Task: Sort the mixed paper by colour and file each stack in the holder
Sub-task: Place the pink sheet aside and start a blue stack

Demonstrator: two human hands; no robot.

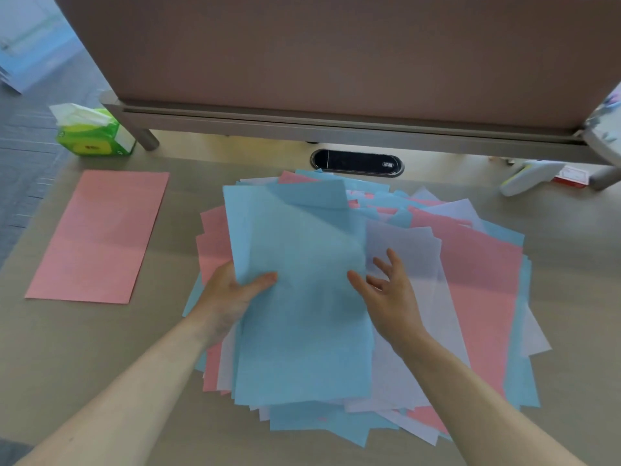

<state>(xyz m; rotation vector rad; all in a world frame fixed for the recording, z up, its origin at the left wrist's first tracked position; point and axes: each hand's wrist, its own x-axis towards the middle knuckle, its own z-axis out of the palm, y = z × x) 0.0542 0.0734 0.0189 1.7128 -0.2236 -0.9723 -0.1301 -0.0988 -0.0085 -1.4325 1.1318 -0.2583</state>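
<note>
A loose pile of blue, pink and white sheets (477, 264) lies spread on the desk in front of me. On top is a large blue sheet (299, 250). My left hand (232, 290) grips its left edge, thumb on top and fingers underneath. My right hand (386, 290) hovers open with spread fingers over the blue sheet's right edge and a white sheet (413, 250). A separate pink stack (97, 237) lies flat at the left. No holder is in view.
A green tissue pack (90, 132) stands at the back left. A pink desk partition (336, 55) runs along the back, with a black cable port (358, 162) below it. A white device (527, 176) lies at the back right. The wooden desk (100, 348) shows bare at the front left.
</note>
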